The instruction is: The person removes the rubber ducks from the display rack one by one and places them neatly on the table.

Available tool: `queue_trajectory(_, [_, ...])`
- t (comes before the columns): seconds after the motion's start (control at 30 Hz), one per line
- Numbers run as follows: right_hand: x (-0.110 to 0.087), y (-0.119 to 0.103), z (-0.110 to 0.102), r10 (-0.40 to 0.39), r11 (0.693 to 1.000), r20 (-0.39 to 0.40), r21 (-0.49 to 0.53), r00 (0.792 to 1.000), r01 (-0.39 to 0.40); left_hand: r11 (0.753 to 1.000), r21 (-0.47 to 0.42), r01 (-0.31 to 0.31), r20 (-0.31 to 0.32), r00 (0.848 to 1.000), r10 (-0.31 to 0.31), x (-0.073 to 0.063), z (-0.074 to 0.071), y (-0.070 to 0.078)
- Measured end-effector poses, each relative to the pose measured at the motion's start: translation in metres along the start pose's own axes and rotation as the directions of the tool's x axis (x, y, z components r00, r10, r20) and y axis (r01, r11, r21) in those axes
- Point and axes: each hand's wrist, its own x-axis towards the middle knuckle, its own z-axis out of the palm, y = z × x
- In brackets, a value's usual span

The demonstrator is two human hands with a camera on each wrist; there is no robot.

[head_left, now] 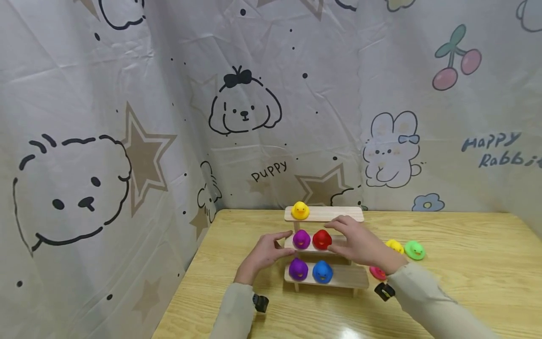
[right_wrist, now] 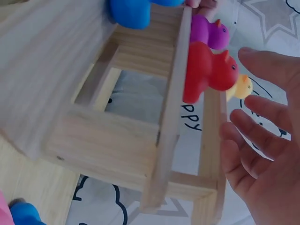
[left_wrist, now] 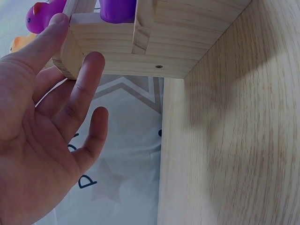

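A stepped wooden rack point(head_left: 338, 275) stands on the table with toy ducks on its shelves. The middle shelf carries a purple duck point(head_left: 301, 239) and a red duck point(head_left: 322, 240). My left hand point(head_left: 266, 252) is at that shelf's left end, its thumb against the shelf edge beside the purple duck in the left wrist view. My right hand point(head_left: 355, 240), fingers loosely bent and holding nothing, hovers by the red duck point(right_wrist: 206, 70); a small gap shows in the right wrist view. On the bottom shelf sit another purple duck point(head_left: 298, 270) and a blue duck point(head_left: 323, 272).
A yellow duck point(head_left: 300, 210) sits on the top shelf's left end. Right of the rack, a yellow duck point(head_left: 395, 246), a green duck point(head_left: 414, 250) and a pink duck point(head_left: 378, 273) lie on the table point(head_left: 474, 263), partly behind my right arm. A printed curtain point(head_left: 322, 108) hangs behind.
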Motion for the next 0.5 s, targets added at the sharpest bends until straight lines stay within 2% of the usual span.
queue_trajectory(0.13, [0.003,-0.001,0.007,-0.007,1.0,0.039,-0.023,0.999,0.008,1.0,0.005,-0.004,0.003,1.0,0.004,0.0,0.0,0.0])
queue_trajectory(0.33, [0.007,-0.002,0.017,0.006,0.996,0.042,-0.086,0.999,-0.002,1.0,0.005,0.004,0.006,1.0,-0.004,0.0,0.0,0.001])
queue_trajectory(0.5, [0.009,-0.006,0.02,0.038,0.995,0.048,-0.091,0.998,-0.034,1.0,0.01,0.004,0.006,1.0,-0.004,0.0,-0.001,0.001])
